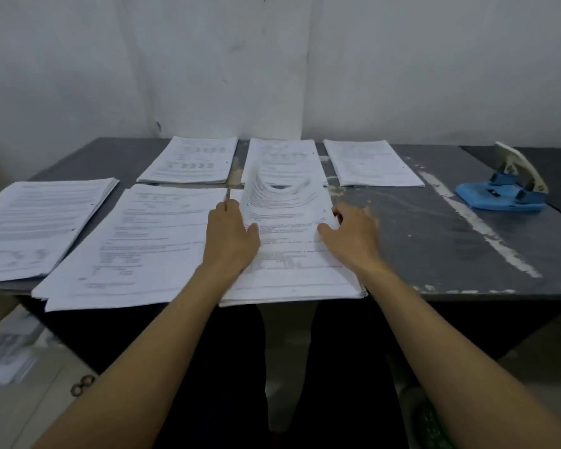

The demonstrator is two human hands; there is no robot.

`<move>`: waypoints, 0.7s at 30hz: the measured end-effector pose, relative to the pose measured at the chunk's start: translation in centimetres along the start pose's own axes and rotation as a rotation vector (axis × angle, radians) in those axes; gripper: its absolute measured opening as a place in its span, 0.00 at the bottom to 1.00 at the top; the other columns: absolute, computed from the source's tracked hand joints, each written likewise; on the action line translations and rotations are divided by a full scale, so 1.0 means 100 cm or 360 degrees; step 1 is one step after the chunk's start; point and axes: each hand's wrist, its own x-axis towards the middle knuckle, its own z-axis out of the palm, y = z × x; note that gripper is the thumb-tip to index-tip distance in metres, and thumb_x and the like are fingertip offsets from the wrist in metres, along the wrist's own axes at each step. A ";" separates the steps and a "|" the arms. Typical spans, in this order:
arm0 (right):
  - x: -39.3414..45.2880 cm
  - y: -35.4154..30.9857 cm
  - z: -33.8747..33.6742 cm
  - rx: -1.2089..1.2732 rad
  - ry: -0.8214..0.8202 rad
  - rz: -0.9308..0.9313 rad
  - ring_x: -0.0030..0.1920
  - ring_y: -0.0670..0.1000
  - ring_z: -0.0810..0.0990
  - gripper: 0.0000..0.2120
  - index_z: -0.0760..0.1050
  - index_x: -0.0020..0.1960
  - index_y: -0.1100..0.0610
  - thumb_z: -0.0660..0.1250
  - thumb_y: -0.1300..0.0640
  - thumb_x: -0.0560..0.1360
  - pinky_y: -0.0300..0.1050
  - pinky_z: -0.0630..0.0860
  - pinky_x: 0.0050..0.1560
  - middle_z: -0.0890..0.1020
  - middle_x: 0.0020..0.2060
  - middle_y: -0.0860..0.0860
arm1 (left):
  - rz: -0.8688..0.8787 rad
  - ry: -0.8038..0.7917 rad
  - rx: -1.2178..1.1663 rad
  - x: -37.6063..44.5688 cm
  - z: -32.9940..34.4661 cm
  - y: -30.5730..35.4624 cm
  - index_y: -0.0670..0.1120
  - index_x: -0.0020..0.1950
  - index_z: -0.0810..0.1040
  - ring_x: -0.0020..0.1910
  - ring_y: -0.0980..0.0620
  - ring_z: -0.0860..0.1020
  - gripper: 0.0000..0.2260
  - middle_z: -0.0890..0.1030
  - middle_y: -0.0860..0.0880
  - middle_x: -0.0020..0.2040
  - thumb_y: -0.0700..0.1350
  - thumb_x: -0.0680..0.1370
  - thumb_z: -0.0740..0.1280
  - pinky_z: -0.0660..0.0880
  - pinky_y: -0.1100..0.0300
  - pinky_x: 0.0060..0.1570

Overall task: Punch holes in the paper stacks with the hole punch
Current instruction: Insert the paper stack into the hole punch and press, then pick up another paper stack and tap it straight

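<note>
Left hand (pixel 232 233) and right hand (pixel 348 233) grip opposite side edges of the near paper stack (pixel 292 267), apparently bowing its far end upward; hole punch (pixel 507 186) sits well right of it.

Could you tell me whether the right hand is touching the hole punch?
Apart. The head view shows the right hand on a paper stack, with bare table before the hole punch.
</note>
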 end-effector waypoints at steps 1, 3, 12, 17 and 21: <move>-0.001 0.000 0.000 0.0010 0.0013 -0.0015 0.55 0.55 0.72 0.07 0.75 0.46 0.51 0.67 0.48 0.73 0.52 0.63 0.62 0.80 0.44 0.47 | 0.0022 0.0010 0.0041 -0.002 0.002 0.000 0.39 0.69 0.69 0.63 0.43 0.69 0.19 0.72 0.40 0.64 0.45 0.80 0.65 0.65 0.56 0.59; -0.004 -0.001 -0.002 0.0051 0.0025 -0.0062 0.54 0.55 0.73 0.07 0.75 0.48 0.50 0.67 0.48 0.72 0.52 0.69 0.58 0.80 0.43 0.46 | 0.0059 0.0037 0.0098 -0.003 0.003 0.004 0.38 0.68 0.68 0.63 0.42 0.69 0.18 0.72 0.39 0.64 0.44 0.81 0.63 0.66 0.54 0.61; -0.006 -0.005 -0.008 0.0538 0.0059 -0.0060 0.43 0.39 0.80 0.08 0.77 0.50 0.52 0.72 0.54 0.73 0.31 0.71 0.38 0.80 0.43 0.38 | 0.0089 0.0006 0.0160 -0.002 0.000 0.009 0.39 0.69 0.67 0.64 0.41 0.73 0.19 0.75 0.39 0.65 0.46 0.81 0.64 0.71 0.51 0.61; -0.003 -0.001 -0.001 0.0143 0.0027 0.0028 0.55 0.54 0.75 0.18 0.73 0.59 0.53 0.71 0.49 0.72 0.47 0.73 0.51 0.78 0.50 0.49 | 0.0144 0.0018 0.0127 -0.002 0.000 0.008 0.39 0.68 0.68 0.63 0.42 0.73 0.19 0.75 0.40 0.64 0.45 0.80 0.65 0.70 0.52 0.60; -0.002 0.000 -0.003 0.0187 -0.0046 -0.0102 0.56 0.53 0.76 0.24 0.68 0.64 0.50 0.72 0.49 0.72 0.48 0.73 0.54 0.79 0.57 0.51 | 0.0073 -0.0017 0.0156 -0.001 0.003 0.009 0.38 0.70 0.65 0.65 0.42 0.71 0.21 0.73 0.39 0.66 0.46 0.81 0.63 0.69 0.52 0.59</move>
